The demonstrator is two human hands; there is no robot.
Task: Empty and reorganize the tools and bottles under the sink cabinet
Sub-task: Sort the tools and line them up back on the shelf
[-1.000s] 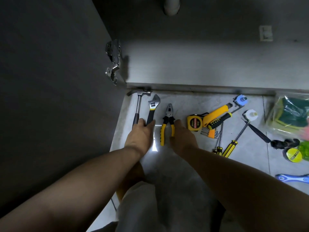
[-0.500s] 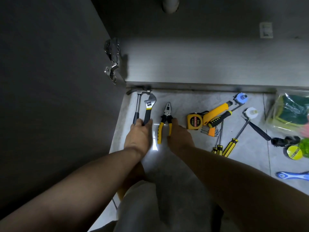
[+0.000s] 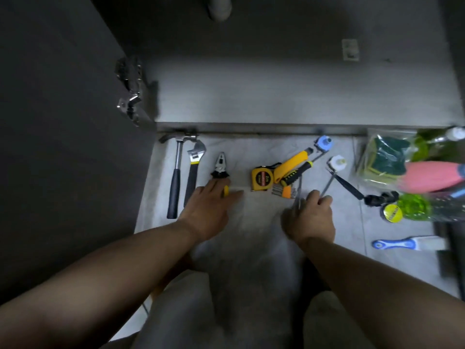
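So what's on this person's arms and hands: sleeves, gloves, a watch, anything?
Nothing shows. Both forearms are bare up to the frame edge, with no sleeve in view, and the left hand and right hand wear no gloves, rings, watch or wristband.

Yellow tape measure [image 3: 262, 179], blk-handled hammer [image 3: 174, 180], pink bottle [image 3: 430, 176], blue/wht scraper [image 3: 407, 243].

Grey tiled floor [image 3: 251, 152] runs along near side of cabinet. Dark cabinet door [image 3: 57, 137] stands open at left. Metal hinge [image 3: 129, 96] on door's far edge, blurred. Grey drain pipe [image 3: 220, 7] hangs at far top centre. Small pale tag [image 3: 350, 49] on cabinet back wall, far right. Light cloth [image 3: 241, 298] at near centre.
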